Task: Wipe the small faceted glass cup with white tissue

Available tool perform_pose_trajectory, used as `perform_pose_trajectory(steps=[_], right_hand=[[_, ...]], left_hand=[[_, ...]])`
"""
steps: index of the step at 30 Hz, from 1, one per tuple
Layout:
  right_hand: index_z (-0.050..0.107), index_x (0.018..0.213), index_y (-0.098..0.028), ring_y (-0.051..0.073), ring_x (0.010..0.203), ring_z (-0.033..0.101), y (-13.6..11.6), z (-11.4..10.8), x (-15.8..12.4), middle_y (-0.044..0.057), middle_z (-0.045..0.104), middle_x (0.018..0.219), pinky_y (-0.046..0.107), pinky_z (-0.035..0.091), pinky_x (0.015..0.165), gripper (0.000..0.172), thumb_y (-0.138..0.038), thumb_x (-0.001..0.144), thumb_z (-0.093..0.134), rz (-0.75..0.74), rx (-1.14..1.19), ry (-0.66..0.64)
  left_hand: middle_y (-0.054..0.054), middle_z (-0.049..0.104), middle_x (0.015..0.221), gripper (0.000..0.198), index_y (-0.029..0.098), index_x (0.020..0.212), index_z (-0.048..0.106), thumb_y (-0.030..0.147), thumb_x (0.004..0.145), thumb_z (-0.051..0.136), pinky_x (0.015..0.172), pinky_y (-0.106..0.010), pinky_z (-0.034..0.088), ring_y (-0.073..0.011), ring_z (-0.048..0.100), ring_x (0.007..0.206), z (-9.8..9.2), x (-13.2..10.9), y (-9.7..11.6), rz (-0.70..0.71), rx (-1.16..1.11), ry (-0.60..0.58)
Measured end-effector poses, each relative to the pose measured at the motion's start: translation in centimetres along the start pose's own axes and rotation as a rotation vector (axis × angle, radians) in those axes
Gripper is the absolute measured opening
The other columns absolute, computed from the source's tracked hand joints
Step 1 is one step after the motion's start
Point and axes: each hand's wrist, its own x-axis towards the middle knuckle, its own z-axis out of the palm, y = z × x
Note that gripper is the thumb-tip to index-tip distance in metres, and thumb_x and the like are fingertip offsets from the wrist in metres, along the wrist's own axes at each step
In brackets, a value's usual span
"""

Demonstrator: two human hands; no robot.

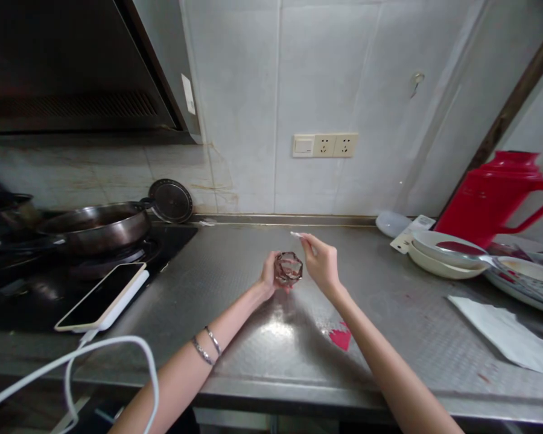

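My left hand (268,272) is wrapped round a small faceted brown-tinted glass (288,268), its mouth turned toward me, above the middle of the metal counter. Just right of the glass, apart from it, my right hand (321,260) pinches a small white piece (295,234) between thumb and fingertips. Its tip points left, above the glass's rim; what it is made of is too small to tell. A torn pink-red scrap (340,336) lies on the counter beside my right forearm.
At the left, a phone (102,295) with a white cable lies by the stove, which holds a steel pan (95,229). At the right stand a red thermos jug (498,196), stacked bowls (443,262) and a white paper towel (507,334). Sockets (324,146) are on the wall.
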Motion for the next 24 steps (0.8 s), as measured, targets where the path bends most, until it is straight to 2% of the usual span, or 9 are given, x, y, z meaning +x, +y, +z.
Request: perform_pose_trajectory(steps=[1,3,6,8,12,16,21,24], right_hand=[[0.070,0.091,-0.019,0.022,0.080,0.069,0.9,-0.3,0.4,0.007,0.074,0.086,0.036,0.054,0.080,0.027,-0.033,0.089,0.047,0.092,0.035,0.019],[0.071,0.086,-0.016,0.023,0.077,0.067,2.4,-0.6,0.7,0.009,0.073,0.083,0.035,0.054,0.072,0.032,-0.042,0.084,0.052,0.289,0.176,-0.023],[0.070,0.081,-0.014,0.020,0.072,0.066,3.6,-0.7,0.6,0.008,0.072,0.078,0.032,0.053,0.069,0.037,-0.049,0.072,0.064,0.574,0.482,-0.238],[0.070,0.080,-0.013,0.018,0.070,0.065,3.4,-0.7,0.3,0.007,0.070,0.075,0.031,0.053,0.070,0.039,-0.050,0.066,0.070,0.694,0.632,-0.369],[0.069,0.086,-0.012,0.015,0.071,0.063,2.1,-1.1,0.0,0.006,0.069,0.079,0.029,0.051,0.071,0.038,-0.047,0.070,0.070,0.729,0.793,-0.544],[0.068,0.089,-0.012,0.015,0.065,0.060,1.1,-1.4,-0.2,0.005,0.067,0.078,0.027,0.050,0.060,0.032,-0.038,0.069,0.071,0.687,0.864,-0.679],[0.068,0.083,-0.010,0.014,0.058,0.059,1.0,-1.3,-0.5,0.004,0.066,0.069,0.024,0.048,0.053,0.026,-0.028,0.065,0.070,0.749,0.828,-0.661],[0.068,0.076,-0.010,0.014,0.057,0.059,1.4,-1.0,-0.6,0.004,0.066,0.066,0.024,0.049,0.053,0.019,-0.024,0.062,0.070,0.850,0.772,-0.615]], left_hand=[[-0.010,0.067,0.064,0.049,0.011,0.101,0.057,0.050,0.086,0.031,0.033,-0.025,0.035,-0.0199,0.056,0.038,-0.1,-0.1,0.2,0.013,0.037,-0.025],[-0.011,0.068,0.067,0.054,0.013,0.107,0.054,0.054,0.085,0.028,0.032,-0.026,0.036,-0.0211,0.058,0.039,-0.2,-0.1,0.5,0.049,0.116,-0.055],[-0.014,0.069,0.069,0.066,0.010,0.108,0.054,0.063,0.084,0.022,0.031,-0.025,0.035,-0.0212,0.058,0.038,-0.5,0.0,1.1,0.005,0.145,-0.127],[-0.016,0.069,0.070,0.076,0.008,0.104,0.057,0.069,0.082,0.019,0.030,-0.025,0.034,-0.0208,0.057,0.037,-0.7,0.1,1.3,-0.023,0.168,-0.178],[-0.015,0.069,0.067,0.082,0.007,0.100,0.060,0.074,0.080,0.015,0.030,-0.025,0.034,-0.0214,0.058,0.039,-1.2,0.2,1.6,-0.043,0.199,-0.213],[-0.016,0.068,0.066,0.090,0.005,0.103,0.061,0.076,0.079,0.011,0.030,-0.025,0.033,-0.0205,0.058,0.039,-1.3,0.2,1.8,-0.057,0.241,-0.276],[-0.017,0.070,0.070,0.094,0.005,0.105,0.060,0.078,0.077,0.008,0.028,-0.021,0.026,-0.0191,0.058,0.040,-1.5,0.4,1.8,-0.112,0.295,-0.327],[-0.018,0.071,0.078,0.092,0.007,0.113,0.057,0.078,0.078,0.009,0.030,-0.021,0.031,-0.0205,0.061,0.045,-1.7,0.5,1.7,-0.159,0.319,-0.360]])
